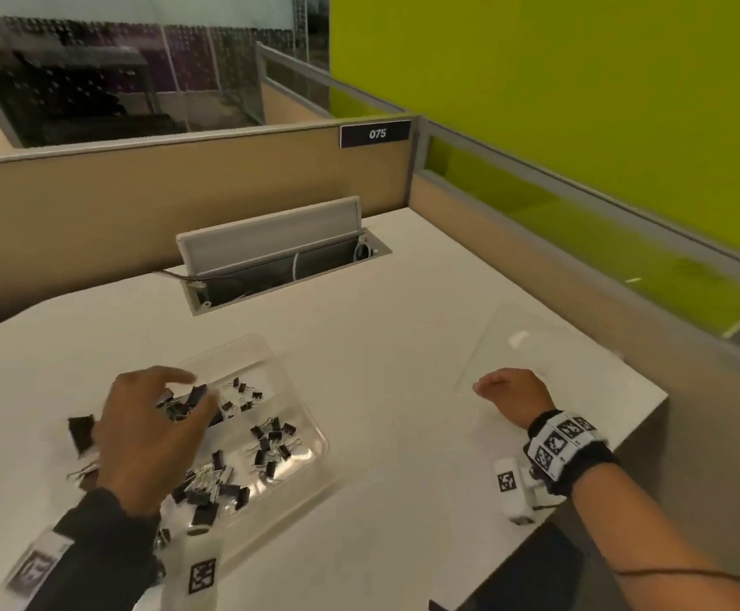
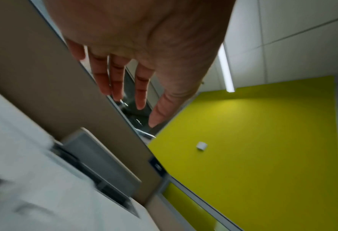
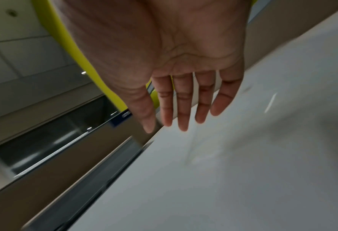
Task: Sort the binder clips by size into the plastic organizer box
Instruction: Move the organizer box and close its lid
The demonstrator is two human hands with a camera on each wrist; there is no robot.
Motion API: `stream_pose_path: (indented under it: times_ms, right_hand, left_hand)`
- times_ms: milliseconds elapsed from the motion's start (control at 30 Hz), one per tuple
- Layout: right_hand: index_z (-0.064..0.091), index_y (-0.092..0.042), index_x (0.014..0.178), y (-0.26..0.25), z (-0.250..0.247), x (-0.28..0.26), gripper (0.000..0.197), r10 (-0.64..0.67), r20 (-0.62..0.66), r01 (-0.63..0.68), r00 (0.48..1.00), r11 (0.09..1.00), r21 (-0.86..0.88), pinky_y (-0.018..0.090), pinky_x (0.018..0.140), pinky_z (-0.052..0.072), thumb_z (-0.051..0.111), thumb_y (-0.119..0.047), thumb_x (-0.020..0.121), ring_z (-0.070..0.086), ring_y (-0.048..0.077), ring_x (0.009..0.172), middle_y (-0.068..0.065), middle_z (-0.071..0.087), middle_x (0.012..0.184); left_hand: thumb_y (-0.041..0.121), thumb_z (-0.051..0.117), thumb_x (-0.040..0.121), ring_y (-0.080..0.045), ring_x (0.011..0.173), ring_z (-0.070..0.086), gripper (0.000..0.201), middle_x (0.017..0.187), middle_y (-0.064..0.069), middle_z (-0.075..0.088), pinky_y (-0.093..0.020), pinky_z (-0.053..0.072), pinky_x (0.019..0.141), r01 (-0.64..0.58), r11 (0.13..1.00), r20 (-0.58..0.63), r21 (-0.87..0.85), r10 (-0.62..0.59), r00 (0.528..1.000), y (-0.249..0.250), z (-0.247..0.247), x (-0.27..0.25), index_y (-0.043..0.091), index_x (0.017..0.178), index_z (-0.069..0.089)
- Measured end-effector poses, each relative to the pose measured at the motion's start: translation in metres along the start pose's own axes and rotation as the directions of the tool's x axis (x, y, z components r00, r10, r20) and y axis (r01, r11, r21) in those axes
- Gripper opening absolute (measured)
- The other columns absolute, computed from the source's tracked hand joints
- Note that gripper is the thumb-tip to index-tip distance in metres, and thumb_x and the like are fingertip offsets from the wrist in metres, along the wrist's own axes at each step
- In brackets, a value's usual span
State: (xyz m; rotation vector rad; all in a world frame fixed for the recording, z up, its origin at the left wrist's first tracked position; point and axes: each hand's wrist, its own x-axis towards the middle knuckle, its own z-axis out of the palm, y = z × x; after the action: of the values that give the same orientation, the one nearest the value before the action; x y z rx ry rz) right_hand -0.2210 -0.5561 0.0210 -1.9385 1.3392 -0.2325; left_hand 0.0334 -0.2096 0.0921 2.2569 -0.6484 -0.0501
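Observation:
A clear plastic organizer box [image 1: 317, 438] lies on the white desk at the lower left. Its compartments hold black binder clips: small ones [image 1: 242, 394] at the back, medium ones [image 1: 273, 443] to the right, larger ones [image 1: 209, 489] at the front. A large loose clip [image 1: 80, 432] lies on the desk left of the box. My left hand [image 1: 160, 416] hovers over the box's left side with fingers spread; in the left wrist view the left hand [image 2: 128, 87] is empty. My right hand [image 1: 511, 390] rests by the clear lid [image 1: 531, 341], and the right hand [image 3: 183, 106] shows straight fingers holding nothing.
An open cable hatch [image 1: 280, 258] with a raised flap sits at the back of the desk. Tan partition walls [image 1: 160, 191] close the back and right sides. The desk's front right edge [image 1: 588, 469] drops off just beside my right wrist.

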Motion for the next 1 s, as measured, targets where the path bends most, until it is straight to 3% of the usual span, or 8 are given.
stream_pose_path:
  times_ms: [100, 233, 400, 500, 667, 833, 933, 1000]
  right_hand:
    - [0.071, -0.011, 0.101, 0.038, -0.035, 0.019, 0.025, 0.098, -0.030, -0.099, 0.995, 0.993, -0.057, 0.026, 0.091, 0.041, 0.074, -0.026, 0.081, 0.061, 0.022, 0.107, 0.006, 0.068, 0.114]
    - [0.069, -0.016, 0.102, 0.078, -0.064, 0.032, 0.030, 0.178, -0.043, -0.182, 0.983, 0.972, -0.149, 0.027, 0.097, 0.040, 0.077, -0.028, 0.077, 0.058, 0.021, 0.114, 0.004, 0.064, 0.123]
    - [0.062, -0.027, 0.100, 0.122, -0.082, 0.030, 0.038, 0.283, -0.135, -0.309, 0.950, 0.918, -0.248, 0.034, 0.102, 0.039, 0.078, -0.045, 0.070, 0.052, 0.025, 0.116, 0.005, 0.058, 0.122]
    - [0.060, -0.023, 0.099, 0.136, -0.086, 0.028, 0.044, 0.302, -0.182, -0.333, 0.936, 0.927, -0.175, 0.031, 0.097, 0.040, 0.082, -0.044, 0.067, 0.043, 0.027, 0.117, 0.007, 0.046, 0.120]
    - [0.051, -0.022, 0.106, 0.145, -0.093, 0.027, 0.065, 0.350, -0.163, -0.367, 0.922, 0.926, -0.085, 0.032, 0.098, 0.041, 0.088, -0.043, 0.057, 0.039, 0.025, 0.114, 0.007, 0.034, 0.122]
    - [0.033, -0.020, 0.131, 0.148, -0.110, 0.034, 0.092, 0.377, -0.053, -0.342, 0.925, 0.884, 0.318, 0.038, 0.101, 0.045, 0.091, -0.019, 0.059, 0.050, 0.024, 0.108, 0.012, 0.041, 0.132]
    - [0.015, -0.019, 0.145, 0.125, -0.118, 0.038, 0.110, 0.295, 0.057, -0.282, 0.954, 0.817, 0.503, 0.045, 0.102, 0.044, 0.089, -0.014, 0.063, 0.060, 0.021, 0.094, 0.008, 0.064, 0.108]
    - [0.006, -0.014, 0.148, 0.099, -0.117, 0.040, 0.121, 0.151, 0.056, -0.160, 0.987, 0.868, 0.469, 0.042, 0.101, 0.045, 0.090, -0.016, 0.061, 0.063, 0.014, 0.077, 0.006, 0.071, 0.086]
  left_hand:
    - [0.038, 0.070, 0.082, -0.011, 0.105, 0.053, 0.027, 0.114, 0.005, 0.057, -0.028, 0.040, 0.085, -0.093, 0.986, 0.220, -0.138, 0.122, 0.968, 0.054, 0.060, 0.019, 0.025, 0.104, 0.061]
    - [0.041, 0.071, 0.081, -0.013, 0.107, 0.056, 0.044, 0.120, 0.003, 0.059, -0.026, 0.043, 0.087, -0.056, 0.993, 0.591, -0.106, 0.108, 0.799, 0.112, 0.161, 0.038, 0.019, 0.118, 0.058]
    - [0.054, 0.073, 0.074, -0.021, 0.114, 0.054, 0.068, 0.130, -0.006, 0.055, -0.027, 0.042, 0.092, -0.058, 0.996, 0.748, 0.072, -0.016, 0.663, 0.163, 0.275, 0.028, 0.018, 0.126, 0.050]
    - [0.063, 0.071, 0.070, -0.024, 0.116, 0.052, 0.081, 0.130, -0.008, 0.052, -0.031, 0.043, 0.094, -0.107, 0.981, 0.754, 0.160, -0.051, 0.655, 0.184, 0.320, 0.017, 0.015, 0.129, 0.045]
    - [0.068, 0.076, 0.058, -0.031, 0.113, 0.053, 0.100, 0.125, -0.012, 0.050, -0.040, 0.047, 0.094, -0.132, 0.947, 0.677, 0.294, -0.109, 0.728, 0.197, 0.363, 0.012, 0.010, 0.130, 0.039]
    - [0.046, 0.066, 0.084, -0.035, 0.106, 0.061, 0.062, 0.105, -0.016, 0.062, -0.032, 0.047, 0.078, 0.206, 0.976, 0.645, 0.070, -0.202, 0.737, 0.205, 0.358, 0.030, -0.004, 0.118, 0.052]
    - [0.015, 0.057, 0.094, -0.032, 0.091, 0.065, 0.045, 0.100, -0.017, 0.064, -0.036, 0.058, 0.078, 0.481, 0.852, 0.695, -0.207, -0.218, 0.685, 0.217, 0.322, 0.043, 0.000, 0.134, 0.042]
    - [0.002, 0.062, 0.089, -0.028, 0.079, 0.067, 0.034, 0.091, -0.016, 0.066, -0.035, 0.061, 0.063, 0.529, 0.770, 0.627, -0.358, -0.222, 0.747, 0.222, 0.278, 0.050, 0.003, 0.121, 0.051]
